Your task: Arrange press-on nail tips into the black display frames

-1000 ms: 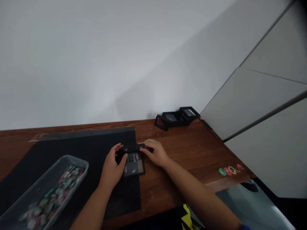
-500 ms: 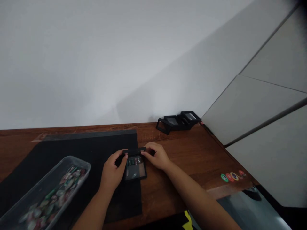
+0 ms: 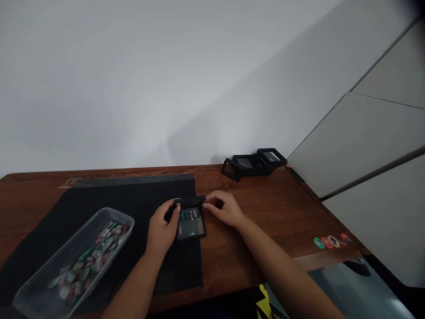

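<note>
A small black display case [image 3: 190, 224] lies open at the right edge of a black mat [image 3: 109, 221], with a few small coloured tokens in its upper part. My left hand [image 3: 162, 230] grips the case's left side, fingers curled on the raised lid. My right hand [image 3: 224, 209] pinches the lid's right end. The lid [image 3: 190, 202] stands lifted at the case's far edge.
A clear plastic tray [image 3: 40, 280] with several coloured tokens sits on the mat at the left. Black empty cases [image 3: 253, 162] are stacked by the wall at the back right. Coloured round stickers [image 3: 328, 242] sit near the wooden desk's [image 3: 282, 212] right edge.
Both hands stay on the case and its lid. The view has shifted slightly, so everything sits a little further right; the lid looks a bit lower over the case.
</note>
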Tool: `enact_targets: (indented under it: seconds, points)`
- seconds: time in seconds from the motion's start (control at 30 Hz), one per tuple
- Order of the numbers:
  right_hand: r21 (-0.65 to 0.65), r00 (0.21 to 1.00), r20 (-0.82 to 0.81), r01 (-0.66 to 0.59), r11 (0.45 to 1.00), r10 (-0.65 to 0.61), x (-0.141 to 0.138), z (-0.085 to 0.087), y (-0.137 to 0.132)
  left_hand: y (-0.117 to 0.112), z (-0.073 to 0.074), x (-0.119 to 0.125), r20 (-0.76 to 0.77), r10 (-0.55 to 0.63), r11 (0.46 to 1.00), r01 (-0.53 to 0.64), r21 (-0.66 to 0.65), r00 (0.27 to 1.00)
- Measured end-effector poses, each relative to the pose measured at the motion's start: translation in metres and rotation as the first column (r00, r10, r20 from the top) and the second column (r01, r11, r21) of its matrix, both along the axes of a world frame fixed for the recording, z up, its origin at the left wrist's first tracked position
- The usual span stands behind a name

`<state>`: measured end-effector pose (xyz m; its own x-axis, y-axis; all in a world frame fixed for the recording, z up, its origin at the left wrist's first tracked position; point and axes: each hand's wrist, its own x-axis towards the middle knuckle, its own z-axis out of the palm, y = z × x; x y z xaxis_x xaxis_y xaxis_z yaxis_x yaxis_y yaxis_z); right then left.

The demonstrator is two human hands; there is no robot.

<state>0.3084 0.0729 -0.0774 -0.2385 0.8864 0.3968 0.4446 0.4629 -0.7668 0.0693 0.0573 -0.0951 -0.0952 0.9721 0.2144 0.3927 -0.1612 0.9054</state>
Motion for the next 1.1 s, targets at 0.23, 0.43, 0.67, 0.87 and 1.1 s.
enact_targets:
  seconds: [0.23,0.43,0.67,0.87,1.1]
  points:
    - [-0.022,1.000,0.001,0.002,1.000,-0.002,-0.0018,-0.0020,-0.0018,-0.0007,0.0011,-0.0012,0.020,0.038,0.999,-0.039,0.002,0.999]
    - [-0.032,1.000,-0.015,0.012,0.999,-0.013,-0.0024,-0.0022,-0.0025,-0.0021,0.0010,-0.0010,0.029,0.049,0.999,-0.049,0.002,0.998]
    - [0.001,1.000,-0.009,-0.025,1.000,0.025,-0.0021,-0.0060,-0.0016,-0.0023,0.0035,-0.0027,0.028,0.030,1.000,-0.030,0.004,0.999]
    - [0.056,0.996,0.013,-0.086,0.995,0.086,-0.0036,-0.0033,-0.0015,-0.0001,-0.0010,-0.0032,0.023,-0.036,0.999,0.037,-0.023,0.999]
    - [0.087,0.997,0.046,-0.072,0.994,0.068,-0.0056,0.0008,0.0013,-0.0021,0.0017,-0.0010,-0.052,-0.122,0.991,0.119,-0.064,0.991]
